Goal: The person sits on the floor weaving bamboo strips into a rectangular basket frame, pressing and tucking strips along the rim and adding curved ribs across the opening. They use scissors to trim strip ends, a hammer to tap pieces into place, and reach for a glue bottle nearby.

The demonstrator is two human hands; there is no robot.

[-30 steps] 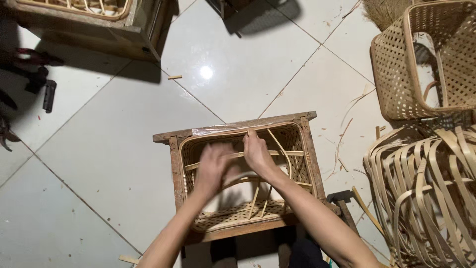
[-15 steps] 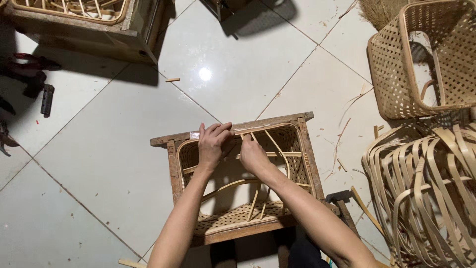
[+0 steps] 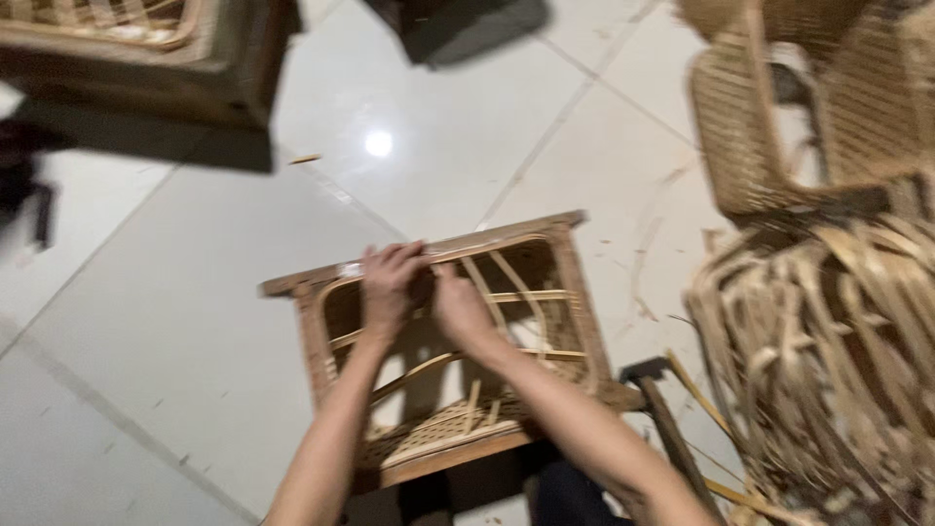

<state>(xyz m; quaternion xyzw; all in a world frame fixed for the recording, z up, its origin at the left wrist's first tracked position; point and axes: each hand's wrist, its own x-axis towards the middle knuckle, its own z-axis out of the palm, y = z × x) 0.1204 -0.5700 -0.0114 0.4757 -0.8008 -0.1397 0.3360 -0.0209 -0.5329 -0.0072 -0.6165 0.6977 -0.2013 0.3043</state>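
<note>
A wooden box frame [image 3: 570, 292] lined with a partly woven bamboo basket stands on the tiled floor in front of me. My left hand [image 3: 388, 281] grips the far rim of the frame, fingers curled over its top edge. My right hand [image 3: 458, 307] sits right beside it, just inside the far rim, fingers bent on a bamboo strip there. Loose bamboo strips [image 3: 506, 297] cross the inside of the frame, and a woven base [image 3: 438, 433] shows at its near end. The picture is blurred by motion.
A pile of bent bamboo strips [image 3: 828, 360] lies at the right, with finished woven baskets [image 3: 769, 127] behind it. Another wooden frame with a basket [image 3: 146, 58] stands at the top left. A dark tool handle [image 3: 672, 429] lies by the frame's right corner.
Both hands moved from the middle of the basket up to the far rim. The left hand took hold of the rim, and the right hand came up next to it. The view shifted.
</note>
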